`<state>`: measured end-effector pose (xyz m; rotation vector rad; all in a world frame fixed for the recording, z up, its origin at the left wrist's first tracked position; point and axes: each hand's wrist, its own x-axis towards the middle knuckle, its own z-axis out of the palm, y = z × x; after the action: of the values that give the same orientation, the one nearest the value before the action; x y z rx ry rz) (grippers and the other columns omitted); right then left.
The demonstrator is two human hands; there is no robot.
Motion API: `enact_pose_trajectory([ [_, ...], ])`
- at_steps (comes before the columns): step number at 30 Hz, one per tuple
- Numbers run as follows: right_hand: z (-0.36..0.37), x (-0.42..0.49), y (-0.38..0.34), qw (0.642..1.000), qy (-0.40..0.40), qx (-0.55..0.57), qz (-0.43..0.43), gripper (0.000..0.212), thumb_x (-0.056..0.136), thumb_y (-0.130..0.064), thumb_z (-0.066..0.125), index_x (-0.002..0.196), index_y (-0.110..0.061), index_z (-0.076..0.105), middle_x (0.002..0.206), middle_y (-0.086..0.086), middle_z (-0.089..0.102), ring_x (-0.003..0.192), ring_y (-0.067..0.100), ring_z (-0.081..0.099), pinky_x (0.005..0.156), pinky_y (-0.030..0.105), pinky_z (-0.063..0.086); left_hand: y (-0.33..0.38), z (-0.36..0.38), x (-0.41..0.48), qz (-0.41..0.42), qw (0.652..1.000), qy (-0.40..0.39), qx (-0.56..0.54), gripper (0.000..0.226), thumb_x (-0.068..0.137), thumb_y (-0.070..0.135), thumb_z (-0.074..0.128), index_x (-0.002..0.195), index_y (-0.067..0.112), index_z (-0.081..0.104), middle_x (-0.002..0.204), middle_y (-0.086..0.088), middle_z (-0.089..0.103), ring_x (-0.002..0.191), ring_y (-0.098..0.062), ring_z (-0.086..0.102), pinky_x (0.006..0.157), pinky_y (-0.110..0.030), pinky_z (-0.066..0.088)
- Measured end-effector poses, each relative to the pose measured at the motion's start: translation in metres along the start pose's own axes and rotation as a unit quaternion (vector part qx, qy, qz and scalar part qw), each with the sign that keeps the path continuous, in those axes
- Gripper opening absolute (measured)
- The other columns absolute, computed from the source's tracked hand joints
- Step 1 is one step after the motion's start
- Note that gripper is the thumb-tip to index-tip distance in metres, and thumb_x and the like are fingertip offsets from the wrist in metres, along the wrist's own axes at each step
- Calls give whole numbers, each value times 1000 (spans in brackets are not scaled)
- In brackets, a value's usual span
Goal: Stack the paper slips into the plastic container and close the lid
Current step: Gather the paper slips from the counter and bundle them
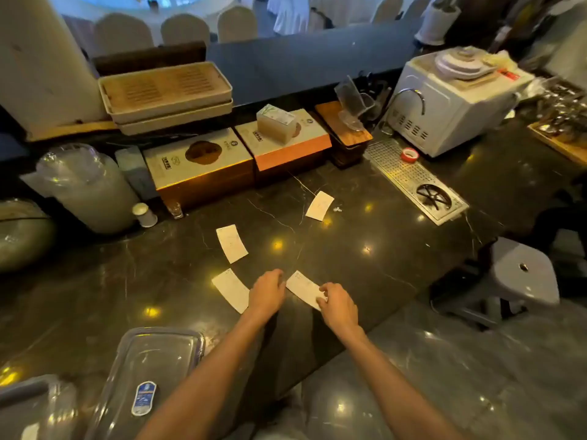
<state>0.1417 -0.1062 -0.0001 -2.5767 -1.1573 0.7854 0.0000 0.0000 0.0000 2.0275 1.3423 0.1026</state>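
Several white paper slips lie on the dark marble counter (365, 223). My right hand (337, 305) pinches the near end of one slip (301, 288). My left hand (266, 292) rests with curled fingers at that slip's far left corner and covers the right end of another slip (230, 293). Two more slips lie farther back, one in the middle (232, 243) and one at the right (319, 205). The clear plastic lid (158, 369), with a blue sticker, lies flat at the lower left. Part of the container (28, 408) shows in the corner beside it.
Two boxed items (203, 166) (286, 144) and stacked trays (168, 93) line the back. A metal drain grate (413, 179) with a red tape roll (409, 154) and a white machine (451, 103) stand at the right. A grey stool (521, 274) stands off the counter edge.
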Motion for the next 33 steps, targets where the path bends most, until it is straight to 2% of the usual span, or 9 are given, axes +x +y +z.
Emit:
enact_pose_trajectory([
  [4,7,24,1,996,-32,-75,-32,53,89,-32,69,136,-18,49,134,2,49,125,23,46,96,38,50,18,21,21,-56,996,-48,40,34,97,24,53,128,10,56,133,-14,49,125,-33,47,102,-45,46],
  [10,10,46,25,997,-59,40,-1,31,84,-23,74,106,-15,54,109,0,54,105,21,51,82,31,44,25,39,37,-124,984,-62,-114,27,90,10,57,117,13,61,123,-11,57,119,-28,48,100,-29,38],
  [13,-3,51,47,939,-144,305,63,18,89,-17,68,94,-15,51,95,5,62,85,18,61,67,29,49,34,37,37,-145,916,-49,-370,27,91,0,59,113,15,57,112,-10,62,96,-19,63,73,-15,54],
  [16,-24,56,58,863,-208,450,98,27,88,-26,72,106,-13,57,102,9,73,86,18,72,63,24,55,49,40,33,-174,827,-36,-533,43,93,16,64,130,25,45,115,-7,63,99,-19,66,78,-27,60],
  [19,-44,73,47,867,-309,387,46,29,88,-29,72,109,-12,62,97,2,77,88,15,75,69,24,59,66,48,32,-174,755,-66,-629,45,96,27,60,139,27,46,127,-15,61,116,-34,60,99,-50,52],
  [23,-88,125,15,876,-435,194,-72,21,95,-38,58,103,-20,66,92,-2,73,72,5,71,71,24,59,85,48,40,-177,646,45,-741,39,102,21,46,140,30,47,129,-19,65,114,-37,64,98,-57,50],
  [26,-129,202,-15,915,-327,-5,-237,11,94,-33,60,97,-29,69,94,-7,72,81,5,68,78,27,54,89,33,46,-177,592,133,-775,41,103,19,44,141,34,43,134,-20,60,120,-42,61,93,-58,53],
  [29,-156,282,-48,920,-153,-156,-326,29,93,-16,61,121,-21,66,121,2,69,112,23,64,88,33,51,90,14,39,-184,584,187,-768,40,105,21,42,141,37,42,137,-23,57,120,-42,61,96,-56,52],
  [33,-151,338,-63,885,-158,-281,-336,53,91,-7,56,143,-16,45,149,8,44,136,34,40,106,46,43,90,5,24,-217,571,226,-759,35,105,26,39,138,34,45,133,-18,61,116,-35,64,97,-52,52],
])
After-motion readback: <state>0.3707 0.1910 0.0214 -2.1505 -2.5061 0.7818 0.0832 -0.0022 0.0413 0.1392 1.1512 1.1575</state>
